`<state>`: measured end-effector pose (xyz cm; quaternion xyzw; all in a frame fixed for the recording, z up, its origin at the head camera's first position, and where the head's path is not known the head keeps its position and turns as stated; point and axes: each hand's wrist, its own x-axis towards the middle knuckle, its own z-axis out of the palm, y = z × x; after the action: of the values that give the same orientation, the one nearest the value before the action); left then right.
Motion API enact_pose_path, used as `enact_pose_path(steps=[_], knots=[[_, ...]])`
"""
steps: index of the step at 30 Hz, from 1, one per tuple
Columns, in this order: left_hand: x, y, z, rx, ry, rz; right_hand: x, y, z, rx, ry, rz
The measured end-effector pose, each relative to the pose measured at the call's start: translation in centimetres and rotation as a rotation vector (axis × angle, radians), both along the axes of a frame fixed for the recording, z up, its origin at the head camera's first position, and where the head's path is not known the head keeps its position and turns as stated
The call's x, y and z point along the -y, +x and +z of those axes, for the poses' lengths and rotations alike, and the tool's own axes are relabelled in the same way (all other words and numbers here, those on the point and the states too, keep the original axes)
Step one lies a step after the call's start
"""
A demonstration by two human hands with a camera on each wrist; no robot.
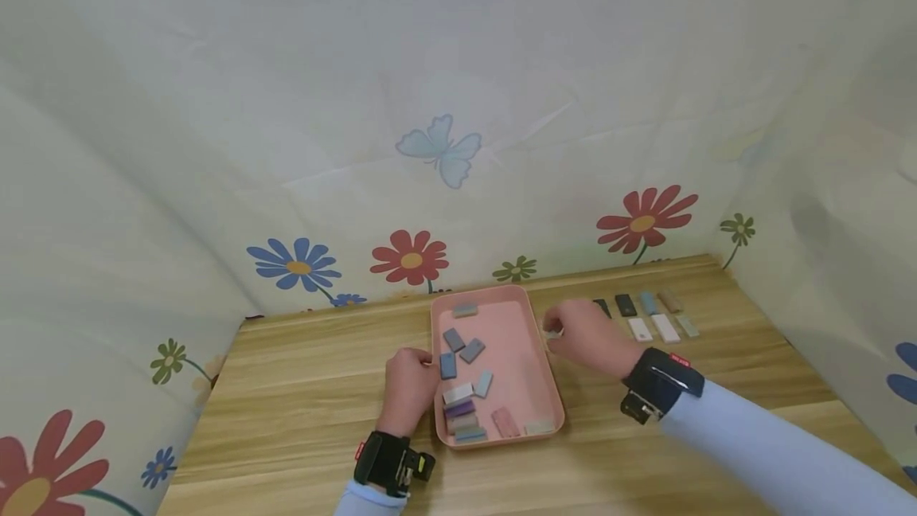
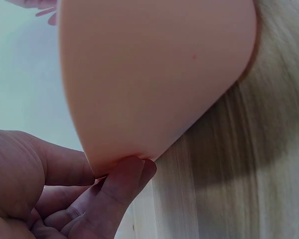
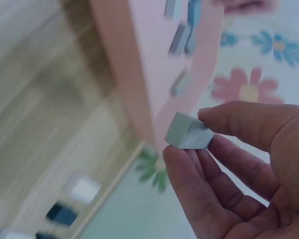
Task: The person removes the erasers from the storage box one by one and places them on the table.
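Observation:
A pink tray [image 1: 512, 349] lies on the wooden table, holding several small rectangular blocks on its left side and near end. My left hand [image 1: 410, 388] pinches the tray's left rim between thumb and fingers; the left wrist view shows the tray wall [image 2: 154, 74] close up. Beyond the tray's right rim, my right hand [image 1: 591, 337] holds a small pale grey-green block [image 3: 182, 132] by its fingertips. Inside the tray are a purple block [image 1: 460, 409], a pink block [image 1: 505, 423] and a blue-grey block [image 1: 447, 366], among others.
Right of the tray, loose blocks lie in rough rows on the table [image 1: 308, 388], among them a black block [image 1: 626, 306], a white block [image 1: 666, 329] and a brown block [image 1: 669, 300]. A flower-printed cloth [image 1: 344, 142] hangs behind the table and along its sides.

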<state>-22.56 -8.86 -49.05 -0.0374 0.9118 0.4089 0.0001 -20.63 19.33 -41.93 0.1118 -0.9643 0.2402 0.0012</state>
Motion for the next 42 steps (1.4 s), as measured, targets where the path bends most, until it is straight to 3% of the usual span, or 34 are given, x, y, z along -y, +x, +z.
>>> enact_pose_path(steps=[5,13,27,42], knots=[[0.0,0.0,0.0,0.010,-0.003,0.000,-4.0,-0.9,0.0,0.007,0.001,-0.066],[0.0,0.1,0.1,0.001,-0.010,0.008,-8.2,-1.7,-2.1,0.049,0.039,-0.176],[0.0,0.0,-0.1,0.000,-0.006,0.003,-9.4,-2.4,-5.1,0.085,0.074,-0.212],[0.0,0.1,-0.1,0.000,0.009,0.000,-9.2,-2.9,-6.0,0.064,0.084,-0.245]])
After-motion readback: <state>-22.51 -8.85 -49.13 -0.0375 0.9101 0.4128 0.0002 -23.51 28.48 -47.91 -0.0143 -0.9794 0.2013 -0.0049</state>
